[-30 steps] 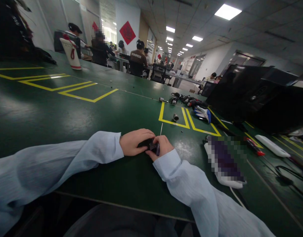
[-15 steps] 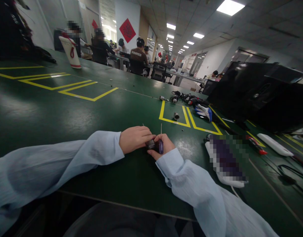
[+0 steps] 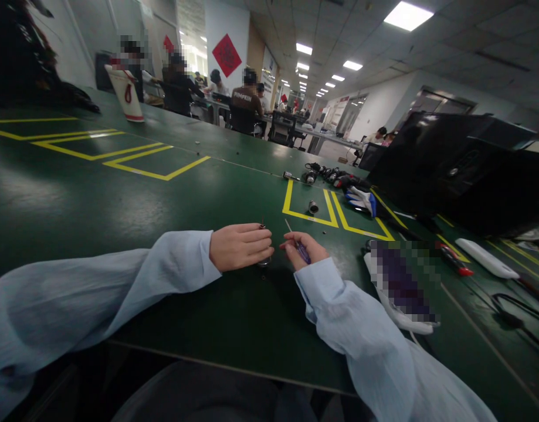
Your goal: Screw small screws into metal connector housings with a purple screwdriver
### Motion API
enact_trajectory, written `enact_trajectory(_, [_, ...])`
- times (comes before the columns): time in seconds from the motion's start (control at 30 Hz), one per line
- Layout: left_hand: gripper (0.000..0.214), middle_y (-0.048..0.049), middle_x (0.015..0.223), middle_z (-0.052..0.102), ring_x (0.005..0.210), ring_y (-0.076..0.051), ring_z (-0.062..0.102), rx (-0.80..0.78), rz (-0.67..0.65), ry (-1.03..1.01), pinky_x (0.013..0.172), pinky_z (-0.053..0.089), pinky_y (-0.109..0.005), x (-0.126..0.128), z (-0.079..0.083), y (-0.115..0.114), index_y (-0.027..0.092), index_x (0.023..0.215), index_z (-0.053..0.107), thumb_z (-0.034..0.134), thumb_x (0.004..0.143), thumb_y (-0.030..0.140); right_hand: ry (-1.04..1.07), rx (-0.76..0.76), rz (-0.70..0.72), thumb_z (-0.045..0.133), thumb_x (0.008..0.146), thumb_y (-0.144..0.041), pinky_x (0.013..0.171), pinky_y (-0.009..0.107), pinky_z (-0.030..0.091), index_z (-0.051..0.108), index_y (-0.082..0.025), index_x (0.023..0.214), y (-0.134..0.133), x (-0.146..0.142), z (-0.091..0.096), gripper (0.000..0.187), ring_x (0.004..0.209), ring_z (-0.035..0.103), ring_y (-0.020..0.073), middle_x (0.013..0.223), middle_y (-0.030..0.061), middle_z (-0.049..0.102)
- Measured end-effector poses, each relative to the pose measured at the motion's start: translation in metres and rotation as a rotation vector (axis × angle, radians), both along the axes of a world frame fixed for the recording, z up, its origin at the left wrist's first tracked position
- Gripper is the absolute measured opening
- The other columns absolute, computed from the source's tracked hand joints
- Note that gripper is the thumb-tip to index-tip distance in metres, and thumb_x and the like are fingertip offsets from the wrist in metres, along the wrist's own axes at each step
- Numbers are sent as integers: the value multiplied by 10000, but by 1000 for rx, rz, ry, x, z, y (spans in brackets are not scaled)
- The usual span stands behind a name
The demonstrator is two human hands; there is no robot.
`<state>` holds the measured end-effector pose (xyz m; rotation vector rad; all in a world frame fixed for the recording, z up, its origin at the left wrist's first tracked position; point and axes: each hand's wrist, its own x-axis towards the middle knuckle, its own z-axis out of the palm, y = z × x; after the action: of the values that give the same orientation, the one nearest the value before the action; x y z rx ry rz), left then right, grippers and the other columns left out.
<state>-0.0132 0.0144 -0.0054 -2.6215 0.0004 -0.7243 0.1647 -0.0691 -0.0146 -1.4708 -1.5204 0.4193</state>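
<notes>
My left hand [image 3: 239, 247] rests on the green table [image 3: 119, 199], fingers curled round a small dark metal part [image 3: 264, 262] that peeks out under the fingertips. My right hand [image 3: 305, 253] lies just to its right, closed on a small screwdriver [image 3: 298, 246] with a purple handle; the thin shaft points up and to the left. A small gap separates the two hands. Both arms wear pale blue sleeves.
A small metal cylinder [image 3: 313, 206] sits in a yellow-taped box beyond the hands. Gloves [image 3: 361, 200] and dark parts [image 3: 326, 174] lie farther right, beside a big black case [image 3: 463, 170]. A blurred device [image 3: 399, 287], red-handled tool [image 3: 456, 261] and white bar [image 3: 487, 258] lie right. People sit at far tables.
The hands were pressed together with the screwdriver upright over the part; now the right hand has drawn away to the right and the screwdriver is tilted. The left hand keeps the part.
</notes>
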Motion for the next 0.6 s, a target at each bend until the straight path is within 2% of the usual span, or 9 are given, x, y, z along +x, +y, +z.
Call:
enact_trajectory(0.13, [226,-88,983,628,994,-196,539,-285,109,12,893,427,-341,-4,-2,9,151,996,587,456,816,115,165,13,-39,494,766,-419,440,222,421,661,-152,736,-10,1,20,316,411,526,107,491,15,615])
enact_trajectory(0.23, [272,-84,987,613,947,-195,552,-566,173,-73,861,445,-350,-6,-5,18,143,1017,561,542,746,135,322,-38,-66,523,742,-469,343,195,332,620,-152,560,-19,1,34,378,299,432,76,330,-34,481])
enact_trajectory(0.33, [306,-70,1003,600,928,-188,557,-774,226,-197,830,459,-342,-6,-7,22,152,1021,544,574,717,169,479,-50,-18,565,704,-480,314,192,293,551,-167,519,-18,0,36,364,252,374,61,280,-76,406])
enact_trajectory(0.47, [301,-64,989,601,917,-184,560,-881,221,-249,821,459,-330,-4,-8,18,157,997,556,595,703,203,577,-20,34,615,668,-448,328,193,313,466,-188,546,-9,-3,27,324,238,309,46,266,-117,367])
enact_trajectory(0.6, [317,-62,989,615,936,-189,557,-875,203,-222,850,440,-340,-1,-8,12,161,1010,574,573,694,151,524,-28,96,611,702,-406,340,188,325,435,-192,559,-9,-2,24,312,273,352,51,311,-108,404])
